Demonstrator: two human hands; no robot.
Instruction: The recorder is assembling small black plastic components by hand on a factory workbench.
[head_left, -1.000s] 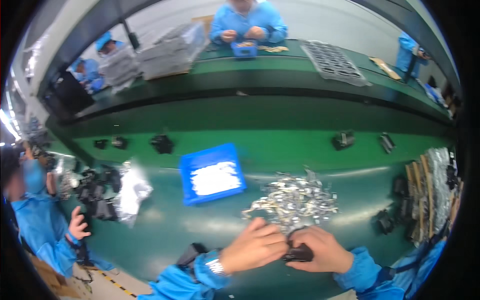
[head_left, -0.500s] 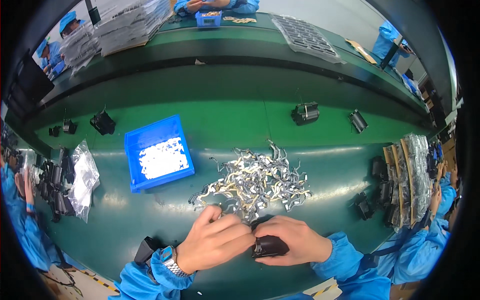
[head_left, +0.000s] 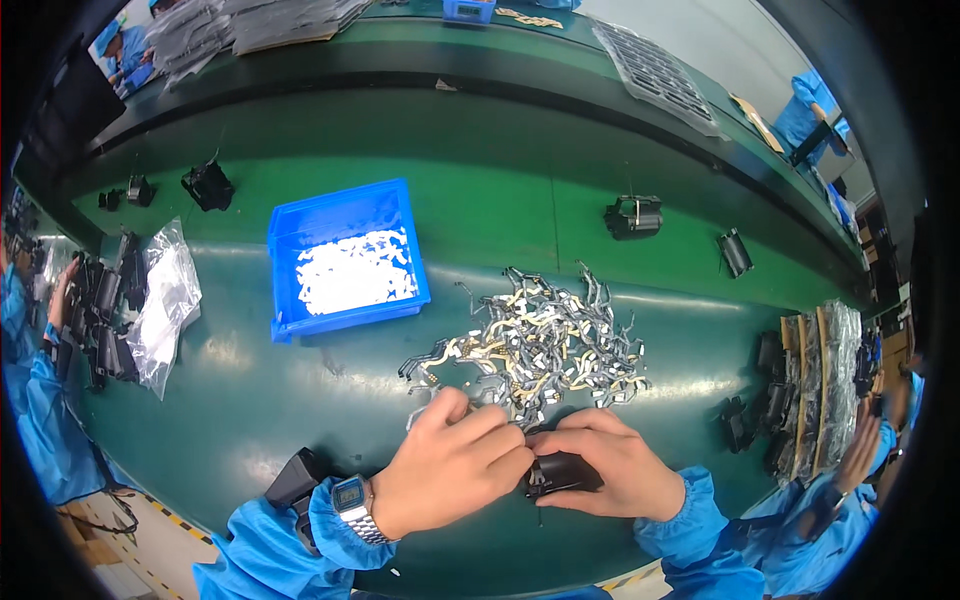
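A: Where is your black part [head_left: 560, 472]?

B: Near the table's [head_left: 250, 400] front edge, clasped in your right hand [head_left: 610, 470]. Your left hand [head_left: 450, 470] pinches at its left end (possibly a metal clip; view unclear), just below the clip pile [head_left: 535, 345].

We see bright, even overhead light; soft glare on green table [head_left: 300, 400]. Fisheye bends edges, black vignette at rim. Centre sharp; worker's hand [head_left: 868, 450] at right blurred.
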